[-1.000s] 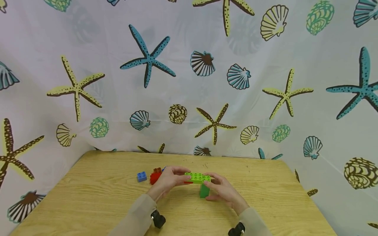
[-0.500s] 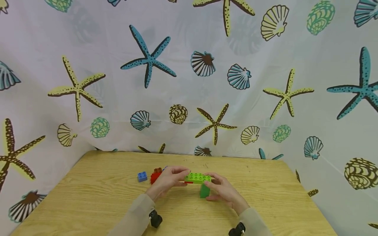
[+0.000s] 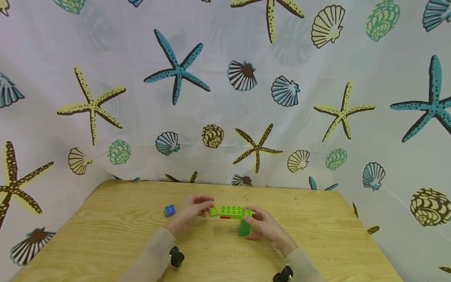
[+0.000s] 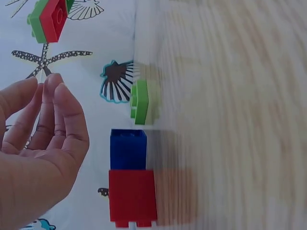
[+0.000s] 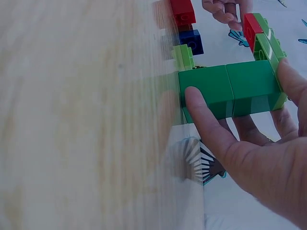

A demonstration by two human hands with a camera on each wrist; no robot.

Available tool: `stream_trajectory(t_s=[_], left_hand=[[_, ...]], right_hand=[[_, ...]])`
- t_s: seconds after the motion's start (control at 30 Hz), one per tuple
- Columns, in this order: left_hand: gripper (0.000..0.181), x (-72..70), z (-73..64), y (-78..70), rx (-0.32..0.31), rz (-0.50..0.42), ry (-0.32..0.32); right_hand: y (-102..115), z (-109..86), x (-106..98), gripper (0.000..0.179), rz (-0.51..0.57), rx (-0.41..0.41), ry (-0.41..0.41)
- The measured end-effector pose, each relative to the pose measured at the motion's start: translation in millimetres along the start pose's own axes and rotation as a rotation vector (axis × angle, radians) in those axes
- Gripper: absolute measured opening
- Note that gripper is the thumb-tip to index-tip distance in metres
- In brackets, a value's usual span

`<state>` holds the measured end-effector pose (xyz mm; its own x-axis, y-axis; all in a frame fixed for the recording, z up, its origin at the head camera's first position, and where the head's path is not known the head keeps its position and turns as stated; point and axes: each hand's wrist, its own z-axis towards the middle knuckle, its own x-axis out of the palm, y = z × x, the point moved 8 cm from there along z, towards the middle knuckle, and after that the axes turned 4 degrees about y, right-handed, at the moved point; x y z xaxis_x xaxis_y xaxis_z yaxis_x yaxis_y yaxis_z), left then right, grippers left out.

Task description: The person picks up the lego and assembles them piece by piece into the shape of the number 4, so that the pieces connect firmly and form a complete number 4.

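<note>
My right hand (image 3: 269, 229) grips an upright stack of two dark green bricks (image 5: 254, 86), thumb on one side and fingers behind. Across its top lies a long lime-green brick (image 3: 230, 212), jutting left, with a red brick (image 5: 250, 29) fixed under its free end. My left hand (image 3: 192, 209) hovers left of this end with loosely bent fingers and nothing between them. Below and beside it, in the left wrist view, are a small lime-green brick (image 4: 141, 102), a dark blue brick (image 4: 128, 151) and a red brick (image 4: 133, 195) on the table.
A lighter blue brick (image 3: 169, 210) sits farther left on the wooden table (image 3: 116, 231). A hanging cloth (image 3: 218, 109) printed with starfish and shells stands behind the table's back edge. In the head view my left hand hides the red brick.
My left hand has let go of the long lime-green brick's left end and moved left, uncovering the small lime-green brick. The right hand and stack have stayed in place.
</note>
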<state>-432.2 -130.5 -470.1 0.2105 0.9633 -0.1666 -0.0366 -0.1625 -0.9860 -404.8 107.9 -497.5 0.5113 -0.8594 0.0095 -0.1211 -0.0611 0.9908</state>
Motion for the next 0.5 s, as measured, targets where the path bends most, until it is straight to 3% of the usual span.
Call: stream_trajectory(t_s=[0.23,0.5], left_hand=[[0.021,-14.6,-1.8,6.6,-0.001,0.042,-0.030],[0.022,-6.2,4.9,13.0,0.055,0.181,0.011]], right_hand=[[0,-0.5,1,0.058,-0.014,0.000,0.001],[-1,-0.9,1,0.057,-0.021,-0.004,0.002]])
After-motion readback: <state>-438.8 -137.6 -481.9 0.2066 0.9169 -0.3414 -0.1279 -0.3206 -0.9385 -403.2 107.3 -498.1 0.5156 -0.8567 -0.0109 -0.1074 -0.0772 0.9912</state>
